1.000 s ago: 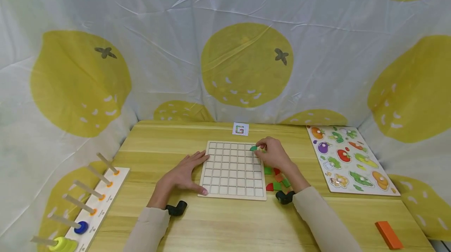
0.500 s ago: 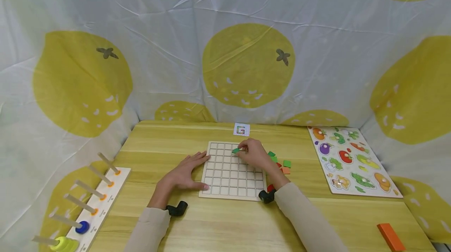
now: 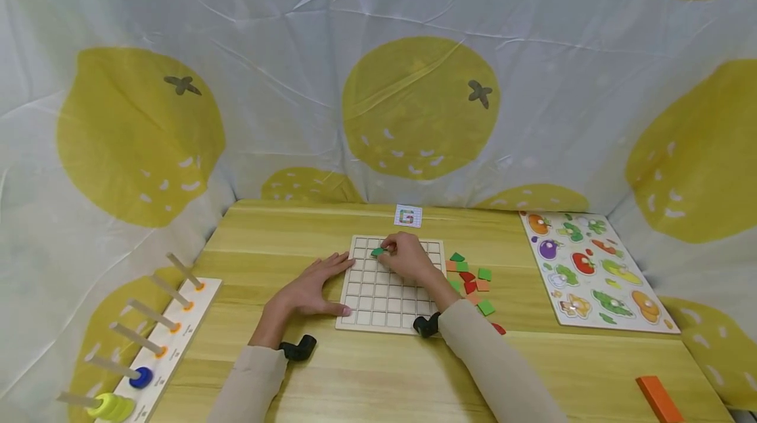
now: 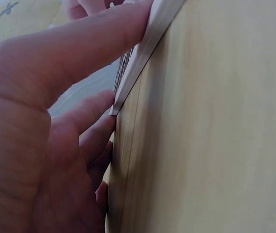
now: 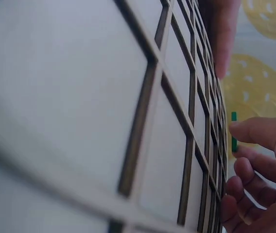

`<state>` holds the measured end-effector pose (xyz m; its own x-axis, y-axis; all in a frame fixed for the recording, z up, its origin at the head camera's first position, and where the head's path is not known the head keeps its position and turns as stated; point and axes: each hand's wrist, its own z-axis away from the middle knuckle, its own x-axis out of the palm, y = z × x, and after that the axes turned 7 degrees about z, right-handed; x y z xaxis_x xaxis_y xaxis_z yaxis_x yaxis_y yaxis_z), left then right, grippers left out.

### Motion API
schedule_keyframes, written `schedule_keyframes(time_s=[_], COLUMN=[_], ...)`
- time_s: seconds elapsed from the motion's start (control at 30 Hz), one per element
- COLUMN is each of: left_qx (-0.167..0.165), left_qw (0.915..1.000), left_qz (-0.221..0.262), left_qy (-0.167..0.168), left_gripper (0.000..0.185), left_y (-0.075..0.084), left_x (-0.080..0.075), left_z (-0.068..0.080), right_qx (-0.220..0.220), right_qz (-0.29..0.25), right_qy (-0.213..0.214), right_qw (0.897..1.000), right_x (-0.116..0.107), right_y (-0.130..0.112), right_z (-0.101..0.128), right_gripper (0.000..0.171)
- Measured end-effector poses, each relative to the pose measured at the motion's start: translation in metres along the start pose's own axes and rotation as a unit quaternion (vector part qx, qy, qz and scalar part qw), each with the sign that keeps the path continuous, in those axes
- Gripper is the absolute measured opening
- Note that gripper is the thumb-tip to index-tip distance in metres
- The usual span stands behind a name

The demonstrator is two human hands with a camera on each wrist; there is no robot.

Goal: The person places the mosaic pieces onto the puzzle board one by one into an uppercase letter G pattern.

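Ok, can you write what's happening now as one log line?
right hand: pinches green tile over grid board | left hand: flat, touching board edge | loose tiles: right of board

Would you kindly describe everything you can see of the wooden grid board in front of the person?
The grid board is a flat, pale wooden square, divided by thin raised strips into rows of small, shallow square cells, all looking empty. It lies flat on the wooden table. The left hand rests against its left edge, fingers straight. The right hand hovers over its far rows, pinching a small green tile. Loose coloured tiles lie beside its right edge.
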<state>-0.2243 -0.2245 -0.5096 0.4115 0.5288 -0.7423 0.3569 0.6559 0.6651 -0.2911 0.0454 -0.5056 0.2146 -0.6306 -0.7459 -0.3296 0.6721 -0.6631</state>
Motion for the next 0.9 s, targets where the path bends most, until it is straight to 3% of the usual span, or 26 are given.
schedule_keyframes(time_s=[0.57,0.9], left_qx=[0.001,-0.001], left_qw=[1.0000,1.0000], left_qz=[0.004,0.003], left_qy=[0.002,0.002], left_gripper=[0.103,0.103], left_y=[0.0020,0.0007], left_x=[0.0001,-0.0001], left_z=[-0.0003,-0.0012], right_qx=[0.021,0.015], right_qz=[0.063,0.051], right_qy=[-0.002,-0.003], right_qw=[0.998,0.999], right_x=[0.0086,0.0085], right_y=[-0.0086,-0.0073], right_z=[-0.0075,-0.0070], right_gripper=[0.022,0.024])
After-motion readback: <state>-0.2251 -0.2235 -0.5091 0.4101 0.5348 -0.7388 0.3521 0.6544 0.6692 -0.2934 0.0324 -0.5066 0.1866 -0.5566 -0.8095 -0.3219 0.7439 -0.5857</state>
